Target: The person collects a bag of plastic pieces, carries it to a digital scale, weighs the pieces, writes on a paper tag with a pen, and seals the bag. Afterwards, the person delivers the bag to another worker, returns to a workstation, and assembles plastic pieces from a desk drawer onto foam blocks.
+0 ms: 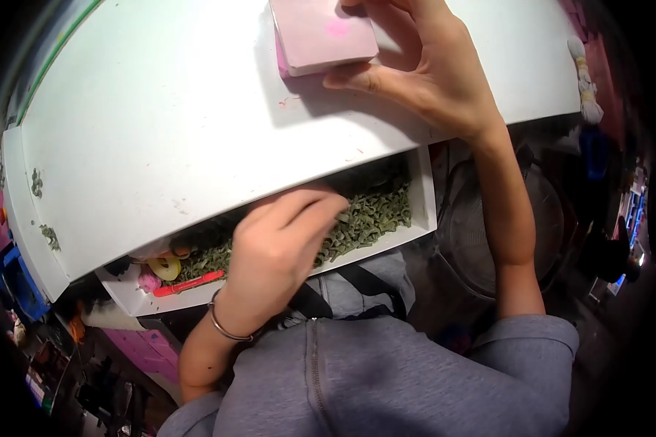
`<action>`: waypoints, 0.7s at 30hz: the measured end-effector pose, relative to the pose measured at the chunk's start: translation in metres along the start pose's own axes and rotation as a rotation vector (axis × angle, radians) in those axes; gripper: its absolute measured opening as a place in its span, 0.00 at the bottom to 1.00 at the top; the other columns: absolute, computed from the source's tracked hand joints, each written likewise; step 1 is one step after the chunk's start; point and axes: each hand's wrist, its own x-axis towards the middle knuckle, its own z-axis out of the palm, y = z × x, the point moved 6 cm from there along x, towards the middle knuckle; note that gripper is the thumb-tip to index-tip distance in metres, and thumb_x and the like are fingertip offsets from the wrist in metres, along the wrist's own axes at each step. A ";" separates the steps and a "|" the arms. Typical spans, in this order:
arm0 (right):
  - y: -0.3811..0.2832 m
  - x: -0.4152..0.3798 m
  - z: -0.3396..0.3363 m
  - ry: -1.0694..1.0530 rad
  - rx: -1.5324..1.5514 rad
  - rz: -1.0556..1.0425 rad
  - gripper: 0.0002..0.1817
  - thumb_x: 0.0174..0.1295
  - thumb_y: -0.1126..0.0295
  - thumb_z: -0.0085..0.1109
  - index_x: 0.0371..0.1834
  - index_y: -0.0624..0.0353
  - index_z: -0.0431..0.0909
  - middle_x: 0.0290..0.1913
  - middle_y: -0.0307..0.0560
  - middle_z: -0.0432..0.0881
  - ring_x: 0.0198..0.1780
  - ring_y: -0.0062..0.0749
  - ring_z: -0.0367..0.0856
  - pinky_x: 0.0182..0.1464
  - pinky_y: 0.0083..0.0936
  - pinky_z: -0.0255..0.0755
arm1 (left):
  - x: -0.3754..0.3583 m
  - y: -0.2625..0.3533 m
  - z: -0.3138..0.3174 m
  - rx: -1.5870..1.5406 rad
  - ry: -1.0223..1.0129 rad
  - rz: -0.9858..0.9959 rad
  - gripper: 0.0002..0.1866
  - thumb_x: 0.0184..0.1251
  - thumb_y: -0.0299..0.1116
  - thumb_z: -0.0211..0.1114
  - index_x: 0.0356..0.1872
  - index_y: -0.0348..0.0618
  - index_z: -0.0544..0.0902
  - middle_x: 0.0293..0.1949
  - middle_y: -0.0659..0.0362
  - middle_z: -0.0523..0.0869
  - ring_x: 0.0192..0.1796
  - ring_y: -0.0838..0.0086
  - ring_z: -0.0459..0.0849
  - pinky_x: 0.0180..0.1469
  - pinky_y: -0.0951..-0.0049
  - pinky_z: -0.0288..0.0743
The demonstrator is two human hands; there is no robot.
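Note:
In the head view my right hand (434, 73) grips a pale pink square block (324, 40) between thumb and fingers, over the white table. The block has rounded corners, a brighter pink spot on top and a darker pink layer beneath. My left hand (280, 237) is inside a white open drawer (424, 189) under the table edge, over a heap of small green pieces (375, 215). Its fingers are bunched together; whatever they hold is hidden. A metal bangle (226, 328) circles the left wrist.
A red pen-like stick (189, 284), a yellow ring (168, 268) and a pink lump (149, 282) lie at the drawer's left end. Green pieces also sit near the left edge of the white table (138, 146). A fan (499, 218) stands right of the drawer.

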 end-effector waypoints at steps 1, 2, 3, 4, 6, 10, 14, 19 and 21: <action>0.000 0.000 0.000 0.001 0.000 0.003 0.29 0.45 0.70 0.69 0.45 0.66 0.61 0.43 0.47 0.68 0.50 0.29 0.68 0.59 0.25 0.61 | -0.001 -0.002 -0.006 0.006 0.035 -0.057 0.11 0.46 0.20 0.63 0.35 0.39 0.80 0.30 0.56 0.80 0.30 0.66 0.80 0.32 0.73 0.73; 0.000 0.000 0.000 0.002 -0.013 -0.008 0.29 0.44 0.70 0.69 0.45 0.65 0.61 0.42 0.47 0.68 0.49 0.29 0.68 0.59 0.25 0.61 | -0.002 -0.003 -0.011 -0.005 0.052 -0.085 0.11 0.46 0.20 0.63 0.35 0.39 0.80 0.29 0.55 0.81 0.29 0.66 0.80 0.31 0.73 0.73; -0.001 0.000 0.000 0.003 -0.027 -0.021 0.29 0.44 0.70 0.69 0.45 0.65 0.61 0.42 0.46 0.68 0.49 0.29 0.68 0.59 0.25 0.61 | -0.003 -0.004 -0.015 -0.015 0.071 -0.114 0.12 0.46 0.19 0.63 0.35 0.38 0.81 0.28 0.55 0.81 0.28 0.66 0.80 0.31 0.73 0.73; -0.001 -0.001 0.000 0.003 -0.025 -0.019 0.29 0.44 0.70 0.69 0.45 0.65 0.61 0.42 0.46 0.68 0.49 0.29 0.68 0.59 0.25 0.61 | -0.005 -0.004 -0.017 -0.015 0.069 -0.116 0.12 0.46 0.19 0.63 0.35 0.38 0.81 0.28 0.55 0.81 0.28 0.66 0.80 0.31 0.73 0.73; 0.001 -0.001 0.001 0.003 0.038 -0.002 0.30 0.44 0.71 0.69 0.46 0.64 0.60 0.42 0.45 0.67 0.49 0.28 0.68 0.58 0.26 0.61 | -0.009 -0.007 -0.026 0.029 0.119 -0.172 0.12 0.46 0.17 0.63 0.35 0.38 0.81 0.28 0.53 0.82 0.29 0.66 0.81 0.32 0.74 0.74; 0.007 -0.003 0.004 0.033 0.125 -0.115 0.32 0.41 0.74 0.70 0.47 0.62 0.59 0.41 0.43 0.67 0.48 0.27 0.67 0.55 0.27 0.63 | -0.019 -0.012 -0.046 0.047 0.130 -0.162 0.12 0.47 0.17 0.63 0.35 0.37 0.81 0.30 0.52 0.83 0.32 0.67 0.83 0.34 0.77 0.74; 0.006 -0.009 0.000 0.050 0.047 0.055 0.34 0.41 0.73 0.71 0.49 0.58 0.58 0.44 0.44 0.66 0.51 0.26 0.65 0.58 0.29 0.59 | -0.045 -0.018 -0.076 0.093 0.258 -0.273 0.11 0.49 0.15 0.60 0.35 0.35 0.81 0.31 0.52 0.83 0.32 0.68 0.82 0.35 0.77 0.74; 0.002 -0.016 0.001 0.101 -0.083 0.135 0.31 0.44 0.88 0.55 0.54 0.57 0.58 0.60 0.57 0.60 0.61 0.42 0.62 0.57 0.34 0.69 | -0.097 -0.015 -0.081 0.236 0.384 -0.255 0.10 0.49 0.16 0.60 0.35 0.36 0.80 0.31 0.53 0.82 0.33 0.67 0.81 0.35 0.75 0.75; 0.003 -0.015 0.000 0.120 -0.074 0.120 0.33 0.43 0.86 0.58 0.55 0.57 0.59 0.53 0.47 0.66 0.61 0.38 0.63 0.60 0.37 0.67 | -0.109 -0.009 -0.063 0.187 0.350 -0.232 0.07 0.49 0.18 0.60 0.31 0.36 0.80 0.28 0.54 0.81 0.32 0.66 0.80 0.36 0.74 0.74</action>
